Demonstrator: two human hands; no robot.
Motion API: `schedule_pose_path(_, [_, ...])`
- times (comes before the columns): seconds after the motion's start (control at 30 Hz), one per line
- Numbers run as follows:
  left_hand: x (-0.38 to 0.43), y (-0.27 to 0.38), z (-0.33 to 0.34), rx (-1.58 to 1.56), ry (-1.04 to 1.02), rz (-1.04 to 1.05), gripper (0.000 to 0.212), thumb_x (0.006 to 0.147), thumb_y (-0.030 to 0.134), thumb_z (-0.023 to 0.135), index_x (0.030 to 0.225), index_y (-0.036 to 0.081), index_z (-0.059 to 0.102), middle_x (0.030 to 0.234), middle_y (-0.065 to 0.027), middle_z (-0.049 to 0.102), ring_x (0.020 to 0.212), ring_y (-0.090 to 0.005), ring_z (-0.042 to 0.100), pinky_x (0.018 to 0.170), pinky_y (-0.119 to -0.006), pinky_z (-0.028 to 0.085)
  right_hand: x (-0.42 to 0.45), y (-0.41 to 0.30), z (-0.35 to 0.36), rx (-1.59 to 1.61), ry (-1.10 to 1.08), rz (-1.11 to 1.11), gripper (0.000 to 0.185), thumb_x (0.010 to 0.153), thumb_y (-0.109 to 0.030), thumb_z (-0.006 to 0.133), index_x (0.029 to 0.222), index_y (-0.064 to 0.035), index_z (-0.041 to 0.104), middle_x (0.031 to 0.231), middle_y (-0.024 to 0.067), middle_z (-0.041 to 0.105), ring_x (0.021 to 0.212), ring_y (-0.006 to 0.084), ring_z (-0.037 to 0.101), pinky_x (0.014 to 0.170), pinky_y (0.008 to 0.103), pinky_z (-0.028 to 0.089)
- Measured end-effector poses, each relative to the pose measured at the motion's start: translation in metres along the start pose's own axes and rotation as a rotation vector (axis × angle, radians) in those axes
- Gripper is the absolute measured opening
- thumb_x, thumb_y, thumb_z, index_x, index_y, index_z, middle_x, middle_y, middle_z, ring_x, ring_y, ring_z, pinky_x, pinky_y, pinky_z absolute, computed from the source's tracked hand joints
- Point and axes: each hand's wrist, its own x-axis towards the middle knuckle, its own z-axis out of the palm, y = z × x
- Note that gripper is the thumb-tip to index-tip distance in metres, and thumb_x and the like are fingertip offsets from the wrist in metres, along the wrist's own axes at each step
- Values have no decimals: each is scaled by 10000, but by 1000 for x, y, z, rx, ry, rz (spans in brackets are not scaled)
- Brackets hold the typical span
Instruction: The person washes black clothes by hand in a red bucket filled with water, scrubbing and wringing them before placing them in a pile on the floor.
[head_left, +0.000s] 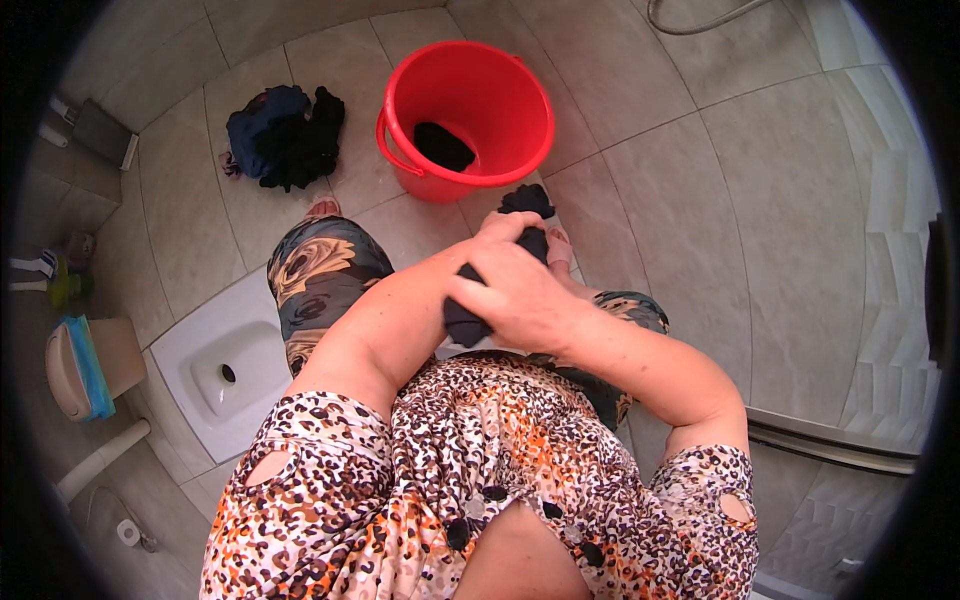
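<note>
Both hands are around a twisted length of dark cloth (468, 322), held in front of my body above my knees. My left hand (501, 234) grips its far part, and a bunched end sticks out beyond the fingers. Nearer to me, my right hand (525, 296) is closed around the lower part, with the other end hanging below the thumb. Just past my hands stands a red plastic bucket (472, 86), its handle down at the left side. Black cloth (444, 147) lies in the bottom of it. The middle of the held cloth is partly hidden by my fingers.
A heap of dark clothes (300, 142) lies on the tiled floor left of the bucket. A white squat toilet (247, 375) is set into the floor at left, with a lidded beige bin (124, 360) beside it. A metal hose (705, 28) lies at far right.
</note>
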Motion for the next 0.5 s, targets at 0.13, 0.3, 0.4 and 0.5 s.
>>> schedule_pose_path(0.13, [16, -15, 4, -549, 126, 60, 448, 609, 87, 758, 990, -67, 580, 878, -157, 634, 700, -267, 645, 599, -387, 556, -42, 11, -44, 30, 63, 153, 416, 560, -55, 734, 947, -57, 581, 983, 157, 540, 899, 355, 570, 797, 423, 478])
schedule_pose_path(0.3, [-1, 5, 25, -761, 171, 353, 302, 677, 17, 675, 957, 18, 563, 818, -101, 599, 729, -243, 614, 632, -375, 531, -121, 34, -47, -34, 516, 484, 282, 731, -14, 712, 960, -43, 549, 959, 152, 552, 884, 300, 602, 806, 373, 497])
schedule_pose_path(0.4, [-38, 28, 41, -795, 78, 564, 279, 671, -5, 655, 932, 17, 558, 797, -88, 592, 715, -223, 602, 654, -347, 510, -157, 46, -1, 409, 949, 747, 193, 836, -22, 634, 991, -26, 519, 964, 100, 580, 896, 224, 598, 836, 352, 478])
schedule_pose_path(0.5, [-77, 45, 45, -739, -98, 737, 261, 667, -14, 639, 911, 17, 552, 776, -78, 582, 709, -212, 597, 658, -332, 504, -129, 42, 19, 1132, 1411, 1000, 206, 858, -120, 644, 1026, -75, 533, 939, 82, 593, 938, 204, 594, 886, 369, 481])
